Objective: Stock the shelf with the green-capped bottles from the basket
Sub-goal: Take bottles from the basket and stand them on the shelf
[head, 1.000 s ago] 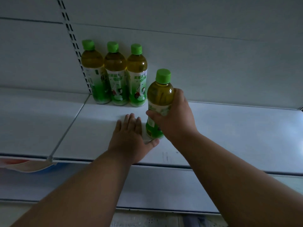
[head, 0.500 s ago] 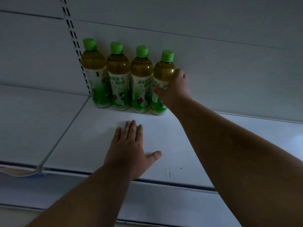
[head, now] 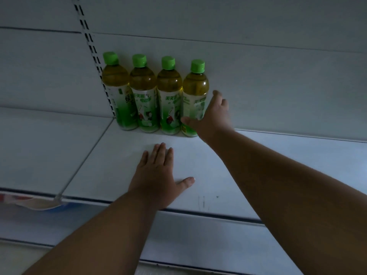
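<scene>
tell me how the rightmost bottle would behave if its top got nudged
The rightmost bottle is tall on a narrow base, so it would probably tip rather than slide. It looks full, so likely heavy for its size. The neighbouring bottle stands close on one side and might stop it.

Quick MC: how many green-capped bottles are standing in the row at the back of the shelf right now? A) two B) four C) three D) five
B: four bottles stand upright side by side against the back panel, the fourth bottle at the right end, next to the right hand, while the left hand lies flat on the shelf.
</scene>
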Demonstrator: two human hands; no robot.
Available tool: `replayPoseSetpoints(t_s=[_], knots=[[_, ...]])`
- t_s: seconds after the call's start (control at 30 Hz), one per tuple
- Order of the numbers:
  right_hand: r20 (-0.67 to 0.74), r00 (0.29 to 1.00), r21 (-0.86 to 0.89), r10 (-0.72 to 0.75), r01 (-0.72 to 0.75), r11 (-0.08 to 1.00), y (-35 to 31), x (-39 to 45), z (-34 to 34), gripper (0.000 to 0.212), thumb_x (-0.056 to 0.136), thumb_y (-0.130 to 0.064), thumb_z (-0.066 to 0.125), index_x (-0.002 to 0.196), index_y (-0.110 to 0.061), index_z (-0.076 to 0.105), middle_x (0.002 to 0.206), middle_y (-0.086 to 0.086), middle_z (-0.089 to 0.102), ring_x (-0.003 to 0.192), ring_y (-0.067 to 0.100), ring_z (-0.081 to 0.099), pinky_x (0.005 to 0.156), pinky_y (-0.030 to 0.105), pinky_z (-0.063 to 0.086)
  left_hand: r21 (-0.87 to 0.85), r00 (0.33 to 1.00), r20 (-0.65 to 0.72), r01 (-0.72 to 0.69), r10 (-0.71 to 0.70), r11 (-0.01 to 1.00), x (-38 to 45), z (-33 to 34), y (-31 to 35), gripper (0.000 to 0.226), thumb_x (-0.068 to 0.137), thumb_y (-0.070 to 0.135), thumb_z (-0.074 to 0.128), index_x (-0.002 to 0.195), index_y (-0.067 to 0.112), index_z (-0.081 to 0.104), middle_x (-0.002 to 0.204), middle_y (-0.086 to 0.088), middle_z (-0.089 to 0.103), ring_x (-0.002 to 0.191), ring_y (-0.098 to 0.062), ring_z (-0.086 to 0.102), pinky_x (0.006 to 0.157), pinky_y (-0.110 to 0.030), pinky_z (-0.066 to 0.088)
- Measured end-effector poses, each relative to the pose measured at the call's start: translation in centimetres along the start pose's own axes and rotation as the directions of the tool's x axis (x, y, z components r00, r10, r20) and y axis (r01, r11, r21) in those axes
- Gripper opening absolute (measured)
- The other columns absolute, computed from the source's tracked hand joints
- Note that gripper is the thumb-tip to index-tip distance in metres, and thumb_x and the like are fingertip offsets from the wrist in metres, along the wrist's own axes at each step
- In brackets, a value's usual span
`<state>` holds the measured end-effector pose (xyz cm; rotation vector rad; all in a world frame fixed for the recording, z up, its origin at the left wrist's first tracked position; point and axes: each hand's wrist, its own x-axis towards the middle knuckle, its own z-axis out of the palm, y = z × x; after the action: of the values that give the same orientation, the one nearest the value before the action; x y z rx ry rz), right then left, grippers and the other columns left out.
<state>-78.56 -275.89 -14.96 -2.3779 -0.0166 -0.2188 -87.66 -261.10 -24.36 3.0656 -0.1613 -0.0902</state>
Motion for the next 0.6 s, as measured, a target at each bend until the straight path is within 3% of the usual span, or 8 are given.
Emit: replayPoseSetpoints(t_s=[0.1, 0.2, 0.37, 0.5, 0.6], knots=[[0.065, 0.986, -0.167, -0.155, 0.164, 0.972, 0.1, -4.2, -1.9, 0.102, 0.077, -0.045, 0.080, 0.153, -0.016, 0.018, 0.144, 0.011, 0.037, 0.132, 0.029, 0.040, 0.108, 0.039, 0.038, -0.016, 1.000, 0.012, 0.010, -0.010, 1.000, 0.0, -0.4, 0.1, 0.113, 0.076, 0.086, 0.017, 0.159, 0.012, -0.001, 0.167, -0.010, -0.007, 0.153, -0.022, -0.008, 0.123, -0.044, 0.000], [0.164, 0.940, -0.262, -0.300, 0.335, 0.905, -1.0, -8.7, -3.3, 0.093, 0.081, -0.048, 0.074, 0.151, -0.019, 0.021, 0.142, 0.010, 0.038, 0.130, 0.027, 0.040, 0.108, 0.040, 0.041, -0.115, 0.999, -0.026, 0.027, -0.031, 0.993, -1.0, -1.5, 0.5, 0.100, 0.088, 0.075, 0.037, 0.159, 0.012, 0.004, 0.167, -0.011, -0.002, 0.153, -0.025, 0.000, 0.123, -0.043, 0.004], [0.304, 0.834, -0.354, -0.460, 0.547, 0.758, -4.7, -13.4, -2.3, 0.077, 0.086, -0.046, 0.066, 0.147, -0.022, 0.026, 0.147, 0.007, 0.033, 0.135, 0.029, 0.035, 0.112, 0.042, 0.034, -0.133, 0.979, -0.201, 0.006, -0.033, 0.991, -7.6, -4.3, -1.7, 0.090, 0.087, 0.072, 0.039, 0.156, 0.015, 0.024, 0.161, -0.007, 0.029, 0.147, -0.023, 0.029, 0.120, -0.040, 0.022], [0.404, 0.713, -0.284, -0.572, 0.693, 0.663, -10.8, -18.3, 0.8, 0.073, 0.089, -0.044, 0.063, 0.149, -0.022, 0.027, 0.152, 0.011, 0.029, 0.137, 0.033, 0.032, 0.110, 0.045, 0.032, -0.183, 0.942, -0.262, 0.167, -0.212, 0.969, -18.1, -6.5, -8.0, 0.082, 0.084, 0.066, 0.052, 0.149, 0.017, 0.041, 0.149, -0.006, 0.048, 0.134, -0.024, 0.045, 0.111, -0.040, 0.035], [0.470, 0.579, -0.192, -0.666, 0.803, 0.564, -15.8, -23.5, 3.8, 0.069, 0.088, -0.041, 0.063, 0.147, -0.021, 0.033, 0.147, 0.011, 0.035, 0.129, 0.033, 0.039, 0.104, 0.046, 0.037, -0.144, 0.870, -0.325, 0.342, -0.371, 0.929, -27.8, -7.7, -12.5, 0.081, 0.078, 0.070, 0.044, 0.139, 0.018, 0.051, 0.133, -0.005, 0.060, 0.119, -0.026, 0.057, 0.097, -0.044, 0.048]])
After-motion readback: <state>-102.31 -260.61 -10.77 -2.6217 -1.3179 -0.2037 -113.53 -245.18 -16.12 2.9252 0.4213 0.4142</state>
